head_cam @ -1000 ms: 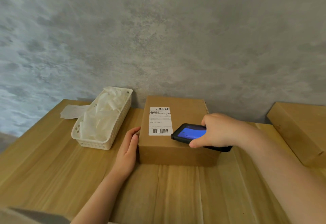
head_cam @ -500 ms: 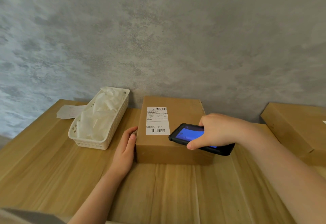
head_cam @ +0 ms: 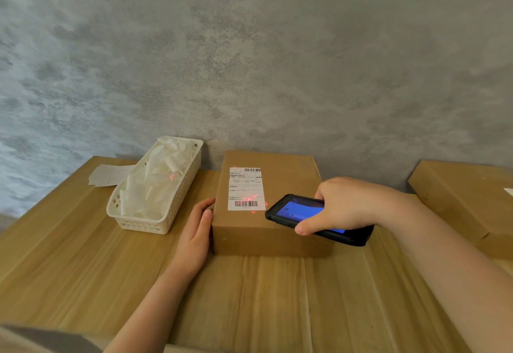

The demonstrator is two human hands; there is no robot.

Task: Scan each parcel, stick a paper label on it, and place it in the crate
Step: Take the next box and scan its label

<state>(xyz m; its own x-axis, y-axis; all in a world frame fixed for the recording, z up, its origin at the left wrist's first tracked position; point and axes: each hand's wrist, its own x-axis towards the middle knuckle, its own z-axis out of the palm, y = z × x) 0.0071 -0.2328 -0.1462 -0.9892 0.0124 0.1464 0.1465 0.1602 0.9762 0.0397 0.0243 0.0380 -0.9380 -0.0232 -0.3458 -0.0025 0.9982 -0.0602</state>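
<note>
A brown cardboard parcel (head_cam: 286, 183) lies on the wooden table against the grey wall. A white shipping label (head_cam: 245, 189) with barcodes is stuck on its top. Red scanner light dots fall on the label near its lower barcode. My right hand (head_cam: 347, 205) grips a black handheld scanner (head_cam: 302, 211) with a blue screen, held just over the parcel's right front and aimed at the label. My left hand (head_cam: 198, 230) rests flat against the parcel's left side, fingers straight.
A white plastic basket (head_cam: 138, 222) holding white paper labels stands left of the parcel, with loose paper sheets (head_cam: 109, 176) behind it. A second cardboard parcel (head_cam: 460, 194) lies at the right edge. A cardboard edge (head_cam: 41, 338) shows at the bottom left.
Red scanner dots now show on the label and on the basket's papers. The scanner and my right hand have shifted slightly; my left hand stays against the parcel.
</note>
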